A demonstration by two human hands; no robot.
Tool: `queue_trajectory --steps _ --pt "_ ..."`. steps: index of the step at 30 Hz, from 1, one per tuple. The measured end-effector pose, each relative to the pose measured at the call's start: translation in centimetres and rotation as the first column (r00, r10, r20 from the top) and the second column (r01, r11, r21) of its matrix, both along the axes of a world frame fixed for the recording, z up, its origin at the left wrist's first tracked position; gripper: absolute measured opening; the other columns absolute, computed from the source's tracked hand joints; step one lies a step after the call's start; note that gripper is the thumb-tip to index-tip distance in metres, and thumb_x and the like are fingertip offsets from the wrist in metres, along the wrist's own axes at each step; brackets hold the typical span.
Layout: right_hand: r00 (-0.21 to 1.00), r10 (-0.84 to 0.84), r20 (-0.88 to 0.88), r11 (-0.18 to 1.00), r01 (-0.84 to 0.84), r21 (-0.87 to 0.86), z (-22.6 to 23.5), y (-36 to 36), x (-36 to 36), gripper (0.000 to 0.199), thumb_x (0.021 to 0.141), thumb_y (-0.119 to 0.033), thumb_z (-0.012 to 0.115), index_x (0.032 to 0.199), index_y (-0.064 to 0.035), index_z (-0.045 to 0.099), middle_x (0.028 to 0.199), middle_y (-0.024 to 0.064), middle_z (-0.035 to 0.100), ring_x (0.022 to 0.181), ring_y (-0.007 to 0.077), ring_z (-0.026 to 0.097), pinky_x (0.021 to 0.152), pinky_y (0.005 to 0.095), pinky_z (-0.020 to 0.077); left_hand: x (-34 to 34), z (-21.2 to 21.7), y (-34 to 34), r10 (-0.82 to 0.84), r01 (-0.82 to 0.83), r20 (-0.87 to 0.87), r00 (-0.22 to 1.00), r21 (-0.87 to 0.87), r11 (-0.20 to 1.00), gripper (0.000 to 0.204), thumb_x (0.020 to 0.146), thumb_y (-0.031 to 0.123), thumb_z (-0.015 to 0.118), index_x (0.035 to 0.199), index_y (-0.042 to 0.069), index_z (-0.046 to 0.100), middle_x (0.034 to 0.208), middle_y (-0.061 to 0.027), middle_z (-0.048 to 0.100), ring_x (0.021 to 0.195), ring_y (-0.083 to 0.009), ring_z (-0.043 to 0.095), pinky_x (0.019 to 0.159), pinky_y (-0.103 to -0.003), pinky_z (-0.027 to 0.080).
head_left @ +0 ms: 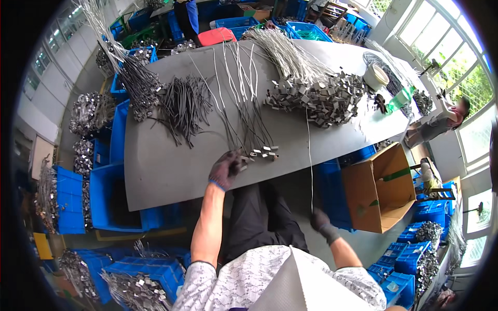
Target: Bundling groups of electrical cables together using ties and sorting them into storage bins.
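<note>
My left hand [226,168], in a dark glove, rests on the grey table [155,160] near its front edge, fingers curled on the end of a white cable [244,103] beside several small metal clips [263,152]. Below the table edge, my gloved right hand [320,219] is closed on a thin white cable [309,155] that runs up across the table toward a big pile of metal clips [316,96]. A bundle of dark cables [182,106] lies to the left.
Blue crates [111,199] with metal parts stand left of and under the table. An open cardboard box [381,189] sits at the right. A white tape roll [375,76] lies at the far table end. Another person [446,122] works at the right.
</note>
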State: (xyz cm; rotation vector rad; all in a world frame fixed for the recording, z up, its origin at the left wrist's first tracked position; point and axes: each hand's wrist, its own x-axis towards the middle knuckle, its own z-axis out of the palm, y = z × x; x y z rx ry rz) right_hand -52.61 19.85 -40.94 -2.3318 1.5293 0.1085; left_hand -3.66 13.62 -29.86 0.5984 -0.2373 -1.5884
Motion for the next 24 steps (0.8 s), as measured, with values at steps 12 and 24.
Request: queue_trajectory --steps 12,24 --pt "0.938 -0.343 -0.054 0.726 0.301 0.618 0.5 26.5 -11.1 0.033 0.088 -0.031 0.058 0.11 -0.0097 0.069 0.106 0.0208 0.069 0.1 0.0407 0.064 0.085 0.0474 0.0508 -31.0 -8.7 -7.3 -0.043 -0.07 0.243 0.969 0.44 0.895 0.005 0.095 0.012 0.057 0.097 0.007 0.056 0.077 -0.0098 0.064 0.064 -0.0236 0.068 0.053 -0.038 0.058" --pt "0.942 -0.121 -0.313 0.762 0.29 0.579 -7.0 26.9 -18.9 0.027 0.083 -0.02 0.058 0.105 -0.011 0.071 0.11 0.0198 0.068 0.106 0.0388 0.064 0.087 0.0466 0.0525 -18.3 9.1 -13.7 0.579 -0.533 0.564 0.589 -0.267 0.803 0.015 0.099 0.022 0.06 0.097 0.007 0.057 0.071 -0.0059 0.064 0.054 -0.0146 0.062 0.053 -0.031 0.053"
